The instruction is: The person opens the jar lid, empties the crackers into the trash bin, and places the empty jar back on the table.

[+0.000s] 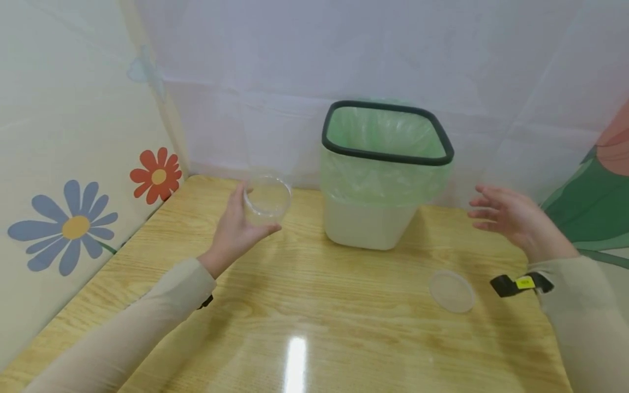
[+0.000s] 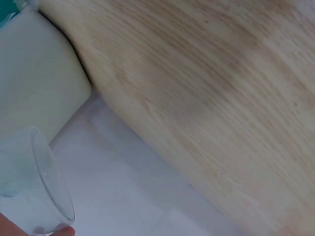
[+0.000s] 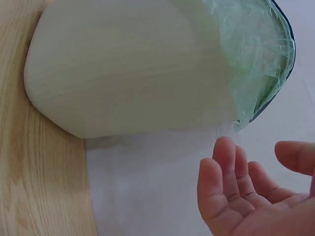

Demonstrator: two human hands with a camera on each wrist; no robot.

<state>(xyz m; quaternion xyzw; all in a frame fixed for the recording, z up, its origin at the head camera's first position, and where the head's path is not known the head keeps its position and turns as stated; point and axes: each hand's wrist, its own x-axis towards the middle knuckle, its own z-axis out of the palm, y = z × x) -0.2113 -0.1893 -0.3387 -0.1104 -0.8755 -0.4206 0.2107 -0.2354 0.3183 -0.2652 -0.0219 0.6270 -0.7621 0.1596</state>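
Observation:
My left hand (image 1: pixel 239 224) grips a clear, round plastic container (image 1: pixel 267 196) above the table, left of the bin, thumb on the near side and fingers behind. In the left wrist view the clear container (image 2: pixel 29 182) is tilted, with fingertips at its lower edge. My right hand (image 1: pixel 511 215) is raised to the right of the bin, its fingers loosely bent and holding nothing; in the right wrist view the right hand (image 3: pixel 251 196) has thumb and fingers apart. A round, translucent lid (image 1: pixel 452 291) lies flat on the table in front of the right hand.
A white bin (image 1: pixel 368 221) with a green liner bag (image 1: pixel 388 183) and a dark rim (image 1: pixel 388 157) stands at the back of the wooden table (image 1: pixel 295 289). White cloth (image 1: pixel 245 54) hangs behind it. Flower-printed panels (image 1: pixel 73 226) border the sides.

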